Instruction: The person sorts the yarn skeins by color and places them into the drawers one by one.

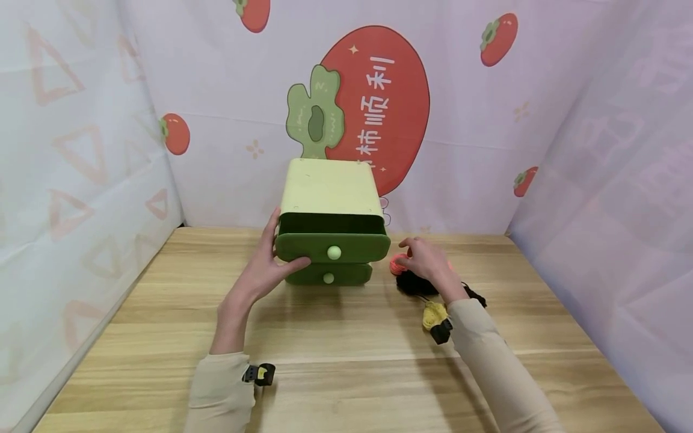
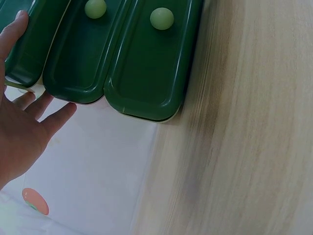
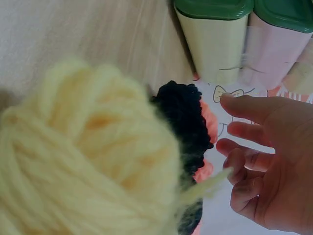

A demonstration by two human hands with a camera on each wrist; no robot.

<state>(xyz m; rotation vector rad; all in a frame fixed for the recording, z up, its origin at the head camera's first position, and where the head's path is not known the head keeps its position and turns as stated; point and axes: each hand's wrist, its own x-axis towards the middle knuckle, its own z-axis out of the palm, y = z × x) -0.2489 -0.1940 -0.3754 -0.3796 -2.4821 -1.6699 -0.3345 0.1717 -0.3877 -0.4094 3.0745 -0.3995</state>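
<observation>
A small drawer cabinet (image 1: 332, 186) with a pale yellow top stands at the back; its green top drawer (image 1: 305, 248) is pulled partly out. Against the cabinet's left side rests my left hand (image 1: 261, 270), its thumb at the top drawer's front and its fingers spread along the side. My right hand (image 1: 428, 261) hovers over yarn to the right, fingers loosely bent, holding nothing. Below it are coral yarn (image 1: 399, 264) and black yarn (image 3: 178, 115). A yellow yarn ball (image 1: 433, 316) lies nearer, large and blurred in the right wrist view.
Lower green drawers (image 2: 146, 68) with round pale knobs are closed. The wooden table (image 1: 335, 385) extends in front of the cabinet. A printed cloth (image 1: 227, 180) hangs behind, with more cloth at both sides. Each wrist wears a small black camera (image 1: 265, 374).
</observation>
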